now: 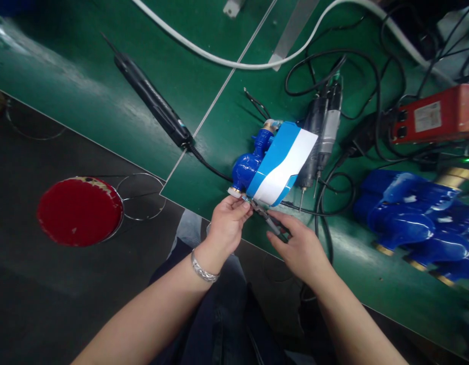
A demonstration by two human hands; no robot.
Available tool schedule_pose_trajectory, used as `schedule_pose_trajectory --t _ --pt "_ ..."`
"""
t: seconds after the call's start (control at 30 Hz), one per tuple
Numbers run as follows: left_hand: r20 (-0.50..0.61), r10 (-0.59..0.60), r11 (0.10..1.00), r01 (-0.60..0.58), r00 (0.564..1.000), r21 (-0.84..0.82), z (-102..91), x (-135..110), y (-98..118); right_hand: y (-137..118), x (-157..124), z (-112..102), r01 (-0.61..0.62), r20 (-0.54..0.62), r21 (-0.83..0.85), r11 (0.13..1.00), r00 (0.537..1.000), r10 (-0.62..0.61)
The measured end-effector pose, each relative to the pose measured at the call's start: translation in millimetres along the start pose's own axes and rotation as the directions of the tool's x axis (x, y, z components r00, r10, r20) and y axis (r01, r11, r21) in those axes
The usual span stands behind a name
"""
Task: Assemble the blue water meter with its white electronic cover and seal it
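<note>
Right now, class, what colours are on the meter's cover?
Light blue and white, on the meter's cover, seen in the head view.

1. Blue water meter (pixel 274 165), just right of frame centre: glossy blue valve body with a brass-coloured end at the top, and a blue-and-white housing tilted diagonally on the green tabletop (pixel 105 101).
2. Its lower end sits at the tabletop's near edge, touched by the left hand (pixel 227 223).
3. Small pliers (pixel 266 217), grey metal, lie angled in the right hand (pixel 300 248), tips meeting the meter's lower end.

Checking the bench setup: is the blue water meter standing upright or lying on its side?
On its side: the water meter lies flat on the green bench.
</note>
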State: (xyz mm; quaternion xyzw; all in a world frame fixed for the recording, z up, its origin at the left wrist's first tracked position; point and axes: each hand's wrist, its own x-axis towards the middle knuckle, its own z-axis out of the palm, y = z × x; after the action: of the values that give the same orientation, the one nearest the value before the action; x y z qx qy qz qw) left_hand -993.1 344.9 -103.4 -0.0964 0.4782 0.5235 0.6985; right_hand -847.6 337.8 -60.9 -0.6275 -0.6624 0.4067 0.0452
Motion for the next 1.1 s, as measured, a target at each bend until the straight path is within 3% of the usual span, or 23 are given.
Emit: schedule_pose_trajectory --t 0.23,0.6,0.73,0.83,0.87,0.97,1.03,1.1 --pt "-0.011 -0.008 1.000 0.008 1.000 0.002 -0.4 0.1 0.2 8.1 7.8 -12.3 0.066 0.108 -0.011 0.998 0.992 -0.065" --pt "-0.024 0.005 0.999 -0.004 1.000 0.041 -1.6 -0.6 0.7 9.4 10.4 -5.9 0.130 0.096 -0.020 0.991 0.987 -0.127" --pt "-0.038 -0.016 0.995 0.019 0.999 0.102 1.2 -2.9 4.4 17.7 -10.2 -7.2 0.076 0.157 0.049 0.996 0.984 -0.083" --pt "-0.081 -0.021 0.982 0.035 0.997 0.183 6.5 -2.6 7.5 32.3 -34.9 -9.7 -0.129 0.010 0.089 0.988 0.992 0.129" --pt "-0.096 -0.022 0.975 0.042 0.995 0.218 8.7 -2.0 8.0 39.5 -42.5 -10.6 -0.232 -0.083 0.090 0.969 0.967 0.239" --pt "-0.155 -0.012 0.938 0.065 0.988 0.340 14.5 -0.5 6.5 67.0 -56.7 -12.5 -0.486 -0.367 0.024 0.874 0.809 0.460" --pt "-0.199 0.005 0.900 0.082 0.980 0.429 15.3 -2.4 3.5 87.1 -58.2 -12.9 -0.560 -0.482 -0.040 0.827 0.736 0.475" --pt "-0.218 0.013 0.842 0.107 0.976 0.529 9.4 -8.8 1.7 104.5 -54.8 -12.5 -0.573 -0.537 -0.059 0.818 0.709 0.458"
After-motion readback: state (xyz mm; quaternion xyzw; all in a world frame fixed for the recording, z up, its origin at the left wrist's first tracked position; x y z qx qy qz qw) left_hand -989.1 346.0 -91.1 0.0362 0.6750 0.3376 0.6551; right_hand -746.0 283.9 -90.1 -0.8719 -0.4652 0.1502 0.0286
